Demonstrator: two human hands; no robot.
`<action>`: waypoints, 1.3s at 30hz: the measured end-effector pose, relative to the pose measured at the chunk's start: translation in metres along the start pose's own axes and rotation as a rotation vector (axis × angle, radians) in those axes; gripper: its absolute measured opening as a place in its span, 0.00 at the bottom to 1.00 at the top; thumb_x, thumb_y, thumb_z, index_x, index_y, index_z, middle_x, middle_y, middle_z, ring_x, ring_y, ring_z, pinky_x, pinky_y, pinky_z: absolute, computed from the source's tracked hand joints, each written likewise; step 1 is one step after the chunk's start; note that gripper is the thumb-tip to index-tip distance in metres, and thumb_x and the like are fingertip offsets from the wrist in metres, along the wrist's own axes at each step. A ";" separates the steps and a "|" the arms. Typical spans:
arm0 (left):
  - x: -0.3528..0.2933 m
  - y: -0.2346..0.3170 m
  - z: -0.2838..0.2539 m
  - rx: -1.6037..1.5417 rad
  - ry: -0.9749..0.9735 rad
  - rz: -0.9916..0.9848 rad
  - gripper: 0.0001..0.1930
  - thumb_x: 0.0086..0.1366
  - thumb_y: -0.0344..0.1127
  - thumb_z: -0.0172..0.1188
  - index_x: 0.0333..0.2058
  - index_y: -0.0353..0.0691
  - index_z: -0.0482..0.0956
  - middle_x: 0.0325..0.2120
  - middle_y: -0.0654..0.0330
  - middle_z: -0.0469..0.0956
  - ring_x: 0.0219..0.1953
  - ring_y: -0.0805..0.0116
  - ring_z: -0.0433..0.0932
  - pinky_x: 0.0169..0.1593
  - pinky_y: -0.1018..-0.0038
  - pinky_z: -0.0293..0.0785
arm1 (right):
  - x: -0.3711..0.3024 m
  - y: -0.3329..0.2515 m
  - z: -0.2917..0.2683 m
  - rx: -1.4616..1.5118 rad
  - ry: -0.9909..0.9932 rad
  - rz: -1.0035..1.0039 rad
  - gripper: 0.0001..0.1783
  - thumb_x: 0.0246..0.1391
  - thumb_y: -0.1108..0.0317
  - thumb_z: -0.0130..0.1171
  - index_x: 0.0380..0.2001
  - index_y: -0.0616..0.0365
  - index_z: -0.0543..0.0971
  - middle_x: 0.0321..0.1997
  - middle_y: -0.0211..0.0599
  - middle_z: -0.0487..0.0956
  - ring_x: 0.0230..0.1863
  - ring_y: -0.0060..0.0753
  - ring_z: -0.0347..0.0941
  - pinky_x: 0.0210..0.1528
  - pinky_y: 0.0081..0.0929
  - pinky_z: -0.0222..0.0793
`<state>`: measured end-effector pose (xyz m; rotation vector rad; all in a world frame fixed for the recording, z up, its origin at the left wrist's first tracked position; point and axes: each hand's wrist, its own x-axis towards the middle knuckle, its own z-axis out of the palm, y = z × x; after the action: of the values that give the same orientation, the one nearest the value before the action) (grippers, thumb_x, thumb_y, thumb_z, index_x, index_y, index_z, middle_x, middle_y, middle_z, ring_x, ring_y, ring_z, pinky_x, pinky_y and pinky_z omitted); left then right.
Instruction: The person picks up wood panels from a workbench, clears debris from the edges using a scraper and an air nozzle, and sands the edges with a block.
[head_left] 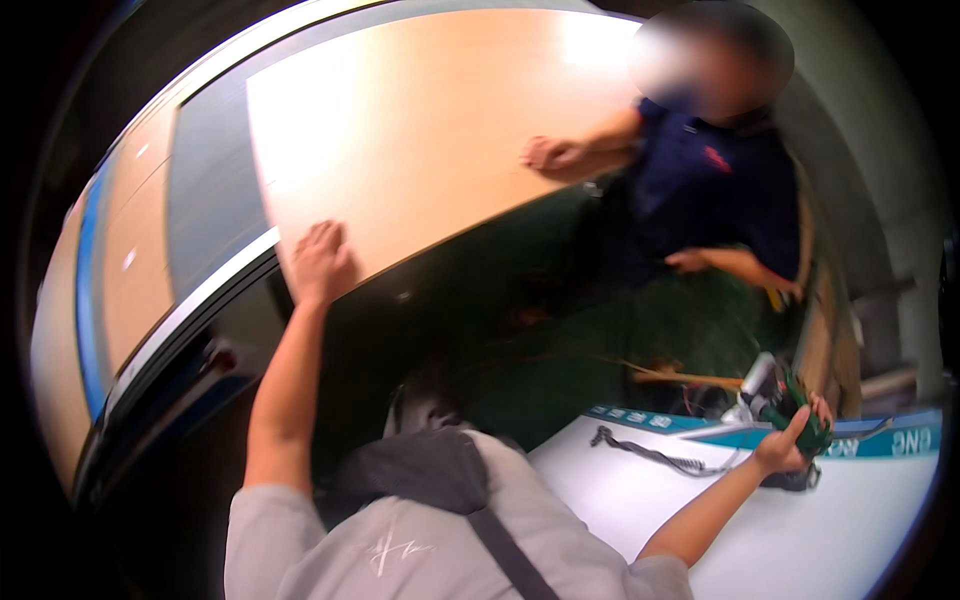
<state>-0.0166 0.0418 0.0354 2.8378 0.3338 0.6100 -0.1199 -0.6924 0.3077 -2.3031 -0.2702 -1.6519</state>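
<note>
My left hand (pixel 323 262) lies on the near left corner of a large light-wood panel (pixel 430 140), fingers stretched flat over its surface. Off to the right, my right hand (pixel 790 445) is wrapped around a dark green power tool (pixel 816 432) with a grey-white front part. The tool is held over a white surface with a teal printed band (pixel 800 530); its exact kind is too blurred to tell. A black coiled cord (pixel 665 458) lies on that white surface, near the tool.
Across from me, a person in a dark shirt (pixel 720 190) stands at the panel, one hand (pixel 552 153) on its edge. Left of the panel are a grey bed (pixel 215 175), more wood boards (pixel 140 230) and a blue strip (pixel 92 290). A dark green floor (pixel 450 300) lies between.
</note>
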 end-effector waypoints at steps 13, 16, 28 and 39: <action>-0.002 0.016 -0.020 -0.027 -0.118 -0.120 0.26 0.65 0.52 0.60 0.59 0.48 0.78 0.66 0.60 0.72 0.72 0.59 0.64 0.74 0.54 0.57 | -0.184 -0.222 0.126 0.801 -0.875 0.499 0.10 0.62 0.73 0.60 0.45 0.64 0.81 0.34 0.40 0.83 0.37 0.33 0.80 0.46 0.30 0.76; -0.010 0.010 -0.015 -0.076 -0.124 -0.151 0.28 0.65 0.53 0.60 0.61 0.48 0.77 0.68 0.60 0.70 0.74 0.59 0.62 0.76 0.53 0.54 | -0.187 -0.280 0.147 1.050 -1.087 0.411 0.11 0.59 0.74 0.59 0.44 0.64 0.81 0.30 0.39 0.82 0.31 0.32 0.79 0.38 0.28 0.75; -0.008 0.016 -0.040 -0.318 -0.101 -0.145 0.26 0.63 0.48 0.63 0.56 0.41 0.82 0.64 0.55 0.75 0.73 0.56 0.64 0.77 0.55 0.52 | -0.155 -0.444 0.209 0.940 -1.468 0.212 0.10 0.59 0.74 0.61 0.44 0.64 0.81 0.26 0.43 0.79 0.28 0.37 0.79 0.35 0.31 0.73; -0.022 -0.060 -0.046 -1.388 -0.233 -0.186 0.18 0.69 0.34 0.59 0.55 0.32 0.82 0.49 0.49 0.86 0.52 0.60 0.85 0.59 0.65 0.79 | -0.192 -0.554 0.186 0.821 -1.491 0.461 0.10 0.57 0.72 0.63 0.41 0.65 0.81 0.27 0.43 0.81 0.28 0.38 0.79 0.36 0.32 0.75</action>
<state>-0.0660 0.1002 0.0528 1.4867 0.0540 0.2580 -0.1935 -0.1048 0.1408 -2.1146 -0.4980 0.5489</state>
